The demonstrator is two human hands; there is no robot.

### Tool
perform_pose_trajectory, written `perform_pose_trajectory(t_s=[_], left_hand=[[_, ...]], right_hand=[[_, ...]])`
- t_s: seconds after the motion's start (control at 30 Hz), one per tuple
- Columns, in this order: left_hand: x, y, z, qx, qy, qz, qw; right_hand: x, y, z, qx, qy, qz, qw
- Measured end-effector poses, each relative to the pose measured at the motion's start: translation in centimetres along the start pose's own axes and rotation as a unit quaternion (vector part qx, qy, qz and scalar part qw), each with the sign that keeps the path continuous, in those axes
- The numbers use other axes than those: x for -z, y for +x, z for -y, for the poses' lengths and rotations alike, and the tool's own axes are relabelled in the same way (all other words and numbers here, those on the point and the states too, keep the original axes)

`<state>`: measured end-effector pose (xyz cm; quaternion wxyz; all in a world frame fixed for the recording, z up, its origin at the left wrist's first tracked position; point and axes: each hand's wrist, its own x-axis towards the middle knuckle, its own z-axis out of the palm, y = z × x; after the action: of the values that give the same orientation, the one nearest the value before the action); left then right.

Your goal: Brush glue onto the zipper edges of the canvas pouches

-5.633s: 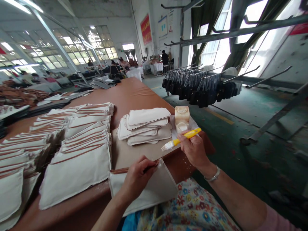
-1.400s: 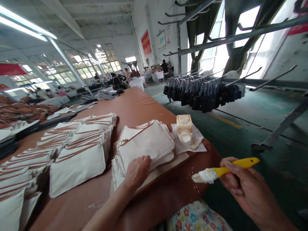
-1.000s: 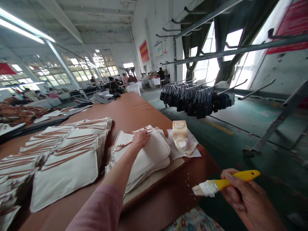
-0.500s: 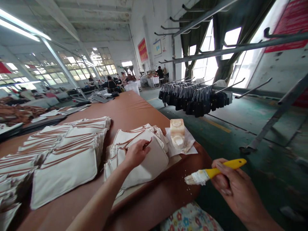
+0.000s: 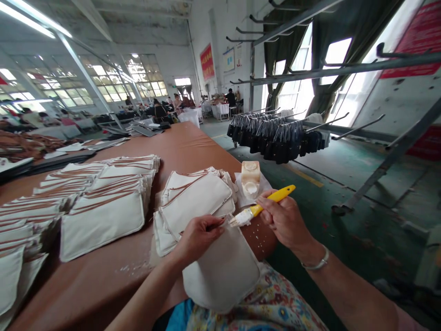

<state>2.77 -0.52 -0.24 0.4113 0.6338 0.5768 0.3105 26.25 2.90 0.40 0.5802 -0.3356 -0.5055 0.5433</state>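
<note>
My left hand [image 5: 203,234] pinches the top edge of a white bag panel [image 5: 222,271], which hangs down over the table's front edge and my lap. In my right hand [image 5: 284,218] is a yellow-handled paintbrush [image 5: 272,200], its bristles coated in white paste. The bristle tip is at the panel's upper edge, close beside my left fingertips; whether it touches is hard to tell. Just behind lies a pile of similar white panels [image 5: 201,197] with brown edges. A cut-open plastic container [image 5: 251,177] holding white paste stands on a white sheet to the right of that pile.
Rows of stacked white panels [image 5: 103,220] cover the left part of the brown table [image 5: 182,142]. Beyond the table's right edge, black bags [image 5: 275,140] hang on a metal rack [image 5: 372,161] with projecting bars. People work farther back.
My left hand has lifted a panel off the pile and drawn it toward me. My right hand has brought the brush leftward to the panel's edge.
</note>
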Motion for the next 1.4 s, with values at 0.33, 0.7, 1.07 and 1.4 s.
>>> perform_pose_trajectory(t_s=[0.33,0.7,1.07,1.4], left_hand=[[-1.1,-2.2,-0.3,-0.078,0.114,-0.019,0.990],[-0.4,-3.7,-0.3,-0.267,0.279,-0.089,0.918],[0.6,-4.2,-0.5,-0.393,0.467,-0.172,0.773],[1.8,-3.4,0.2,-0.371,0.485,-0.151,0.777]], right_hand=[[0.4,0.3,0.6,0.069,-0.104,-0.029,0.992],[0.8,2.1,-0.7,0.027,-0.039,-0.045,0.998],[-0.1,-0.4,1.4,-0.058,-0.024,0.108,0.992],[-1.0,-1.2,0.7,-0.052,-0.033,0.111,0.992]])
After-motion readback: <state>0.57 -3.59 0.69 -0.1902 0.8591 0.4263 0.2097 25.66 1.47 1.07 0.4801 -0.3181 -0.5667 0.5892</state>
